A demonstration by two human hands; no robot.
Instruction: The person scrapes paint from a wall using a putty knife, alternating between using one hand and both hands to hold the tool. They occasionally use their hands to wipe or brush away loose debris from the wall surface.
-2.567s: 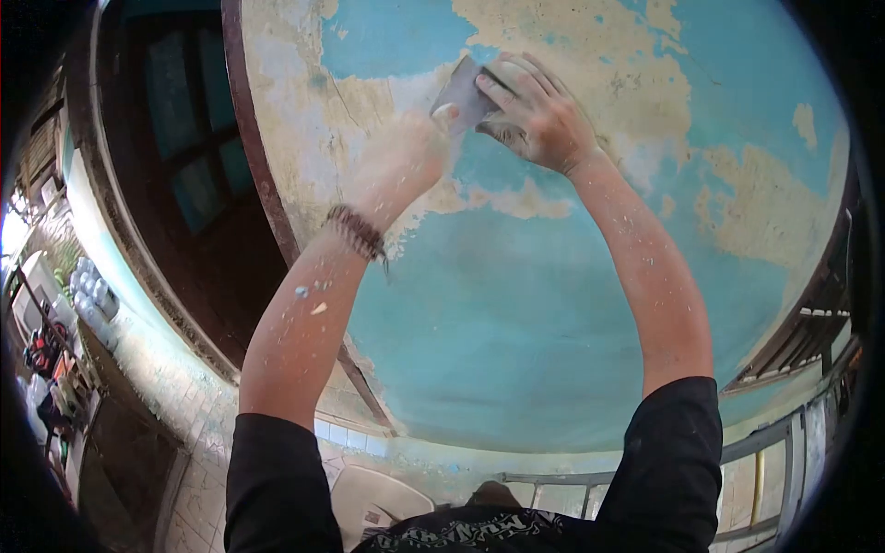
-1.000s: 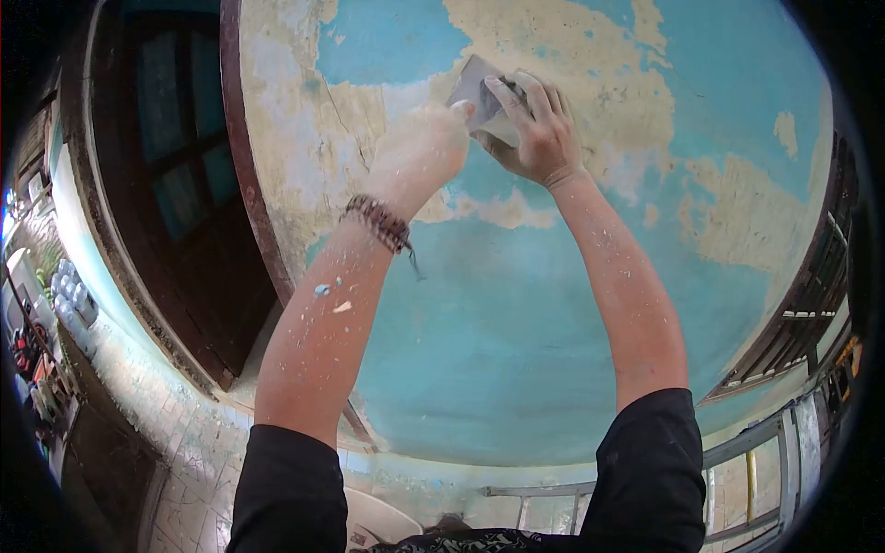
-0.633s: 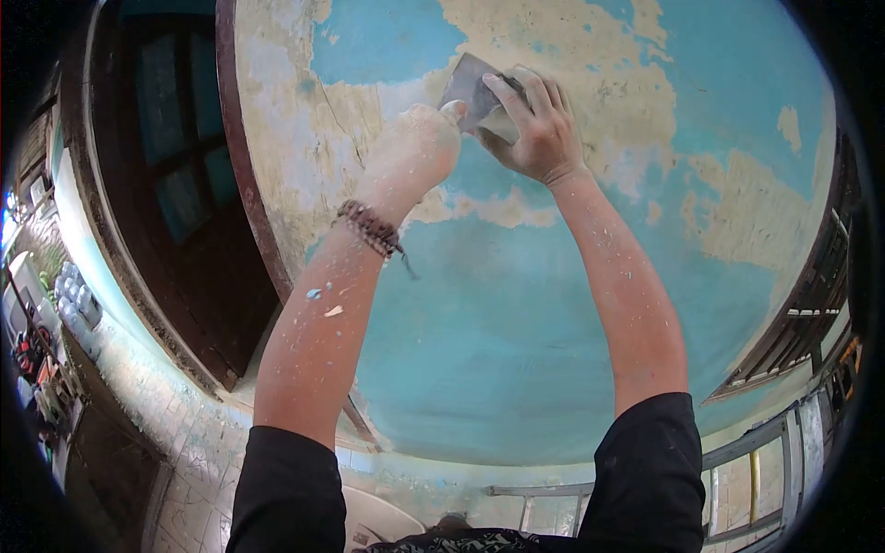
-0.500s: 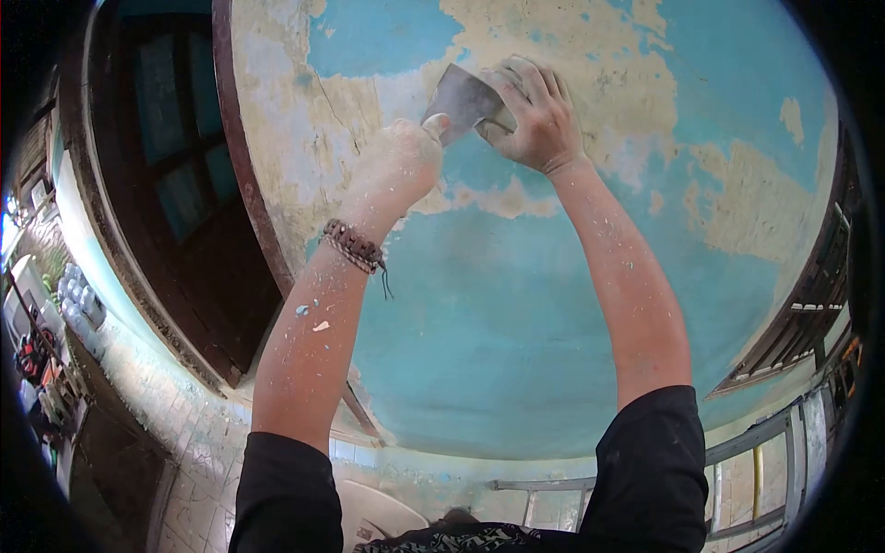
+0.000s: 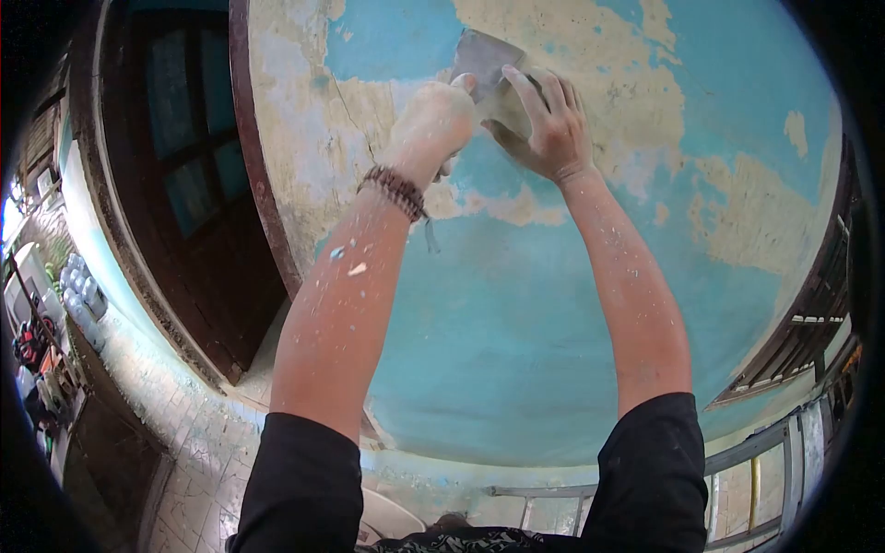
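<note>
My left hand (image 5: 433, 124) is closed round the handle of a wide metal scraper (image 5: 487, 63), whose blade lies against the wall (image 5: 498, 323). The wall is blue, with bare beige patches. At the blade's right side is my right hand (image 5: 548, 129), its fingers spread, one fingertip touching the blade's edge. White dust covers my left hand, and paint flakes stick to both forearms. The scraper's handle is mostly hidden inside my left hand.
A dark wooden door (image 5: 207, 203) stands at the left, with bottles (image 5: 83, 290) beyond it. At the lower right is a metal ladder (image 5: 793, 461), below a slatted window (image 5: 797, 346). Part of a white round object (image 5: 392, 514) shows on the tiled floor (image 5: 198, 470).
My left hand and the scraper have moved up and to the right over the wall. The fingers of my right hand have straightened and spread near the blade.
</note>
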